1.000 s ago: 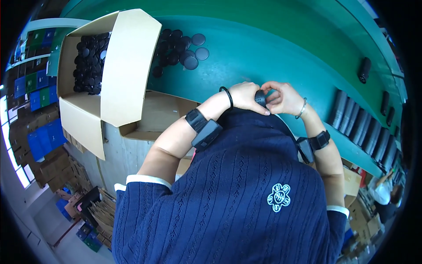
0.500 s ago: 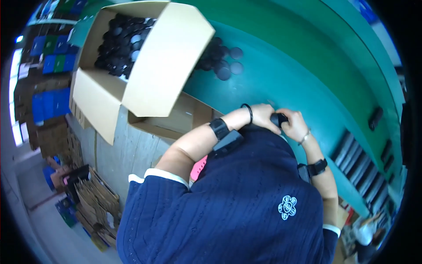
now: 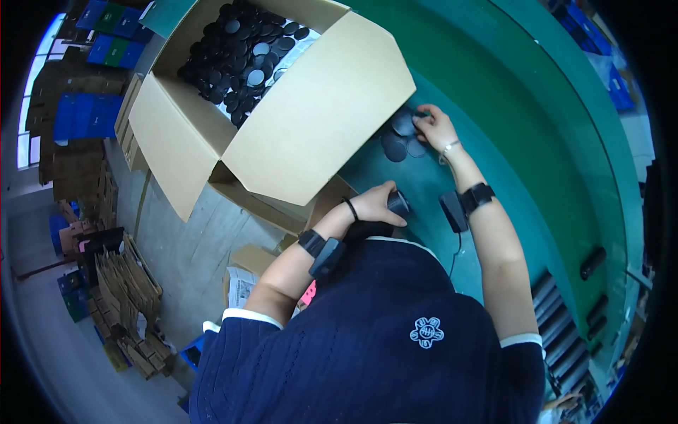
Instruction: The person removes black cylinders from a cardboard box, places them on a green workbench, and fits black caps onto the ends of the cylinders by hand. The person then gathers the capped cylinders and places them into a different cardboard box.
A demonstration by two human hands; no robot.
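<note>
**One dark cylinder in the left hand, the right hand at the loose discs**

In the head view, the left hand holds a short dark cylinder close in front of the body, above the near edge of the green worktop. Its fingers are curved around the piece, with the thumb on the near side. The right hand reaches farther out, to a small group of dark discs on the worktop, just beside the flap of the open carton. Its fingers are close together and touch the edge of one disc; I cannot tell if they grip it.

About the progress, I judge that the work is somewhere in the middle. At the right, a row of dark cylinders lies side by side, while the held one is apart from that row. Many loose discs fill part of the carton, so a good quantity of them remains. Whether the held piece is complete, the picture does not show.

About direction, the long axis of the held cylinder seems to run out of the palm toward the right, with its free end pointing away from the left hand. It is short in this view and partly covered, so the exact tilt is not clear. The cylinders in the row lie parallel, slanting from lower left to upper right.
</note>
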